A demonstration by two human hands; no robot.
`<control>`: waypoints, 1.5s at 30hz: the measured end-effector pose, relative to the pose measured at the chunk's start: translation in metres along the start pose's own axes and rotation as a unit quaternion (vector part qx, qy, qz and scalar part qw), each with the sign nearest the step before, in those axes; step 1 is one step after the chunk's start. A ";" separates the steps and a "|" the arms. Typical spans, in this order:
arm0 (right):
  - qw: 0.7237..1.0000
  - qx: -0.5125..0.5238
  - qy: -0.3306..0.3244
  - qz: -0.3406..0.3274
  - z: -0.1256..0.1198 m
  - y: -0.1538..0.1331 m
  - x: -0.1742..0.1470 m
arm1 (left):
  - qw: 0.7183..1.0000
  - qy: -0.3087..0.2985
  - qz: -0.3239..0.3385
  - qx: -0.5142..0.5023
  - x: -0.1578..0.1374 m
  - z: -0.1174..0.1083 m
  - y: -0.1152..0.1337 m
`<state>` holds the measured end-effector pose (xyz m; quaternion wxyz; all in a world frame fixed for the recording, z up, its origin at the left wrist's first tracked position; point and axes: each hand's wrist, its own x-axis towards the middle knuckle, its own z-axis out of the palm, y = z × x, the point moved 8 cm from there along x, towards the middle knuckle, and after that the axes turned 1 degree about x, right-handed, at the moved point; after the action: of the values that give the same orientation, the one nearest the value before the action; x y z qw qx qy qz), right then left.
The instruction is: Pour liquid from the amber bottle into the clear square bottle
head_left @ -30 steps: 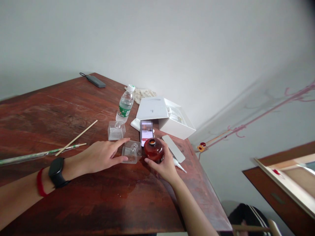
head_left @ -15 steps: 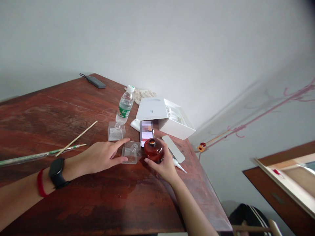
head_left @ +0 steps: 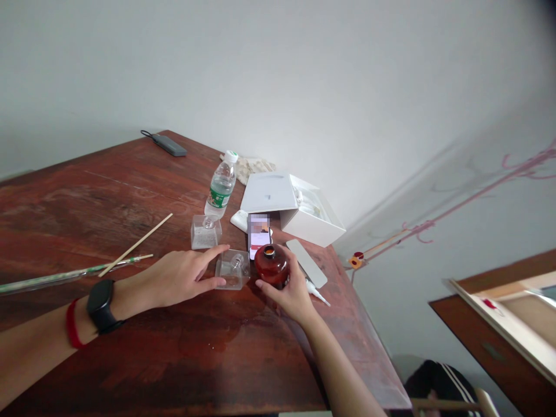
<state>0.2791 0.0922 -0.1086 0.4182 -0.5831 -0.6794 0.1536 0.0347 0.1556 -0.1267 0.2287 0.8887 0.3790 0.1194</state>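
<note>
My right hand (head_left: 293,289) is closed round a squat, reddish-brown glass bottle (head_left: 271,267), whose uncapped neck points up. To its left stands a small clear square glass bottle (head_left: 231,273) with a short round neck. Thumb and forefinger of my left hand (head_left: 185,278) rest at its near and far edges, gripping it by its left end; the other fingers are partly hidden. A second clear square bottle (head_left: 205,234) sits behind it. A phone (head_left: 259,236) with a lit screen lies just beyond the brown bottle.
A green-labelled water bottle (head_left: 220,188) stands behind the clear bottles. An opened white box (head_left: 313,223) is at the wall side. Thin wooden sticks (head_left: 139,242) and a wrapped stick (head_left: 47,282) lie left. A pale flat strip (head_left: 306,263) and a white nozzle (head_left: 318,294) lie right.
</note>
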 end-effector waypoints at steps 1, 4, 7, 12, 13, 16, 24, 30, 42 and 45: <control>1.000 0.000 0.001 0.000 0.000 0.000 0.000 | 1.000 0.000 0.000 -0.001 0.000 0.000 0.000; 1.000 -0.002 0.003 -0.001 -0.001 0.000 0.001 | 1.000 -0.003 -0.008 0.003 -0.001 0.000 0.000; 1.000 -0.002 -0.006 -0.004 0.000 0.000 0.001 | 1.000 0.001 -0.007 0.007 0.000 0.000 -0.001; 1.000 -0.004 -0.006 0.002 0.000 0.001 0.000 | 1.000 0.007 0.002 -0.002 0.001 0.001 -0.001; 1.000 -0.005 -0.007 0.002 0.000 0.000 0.000 | 1.000 0.008 0.005 -0.003 0.000 0.001 -0.001; 1.000 -0.006 -0.005 0.002 0.000 -0.001 0.000 | 1.000 0.008 0.003 0.001 0.000 0.000 -0.001; 1.000 -0.002 -0.009 -0.002 0.000 -0.002 0.000 | 1.000 0.004 -0.002 0.007 0.000 -0.001 0.001; 1.000 0.000 -0.006 -0.002 0.000 -0.001 0.000 | 1.000 0.000 -0.005 0.008 0.000 0.001 -0.001; 1.000 0.000 -0.003 -0.004 0.000 -0.001 0.000 | 1.000 0.009 -0.002 0.015 -0.001 -0.003 0.004; 1.000 0.002 -0.005 -0.004 0.000 -0.002 0.000 | 1.000 0.003 -0.001 0.016 0.000 -0.001 0.001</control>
<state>0.2778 0.0919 -0.1072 0.4168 -0.5788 -0.6833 0.1560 0.0350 0.1547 -0.1256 0.2134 0.8914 0.3827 0.1161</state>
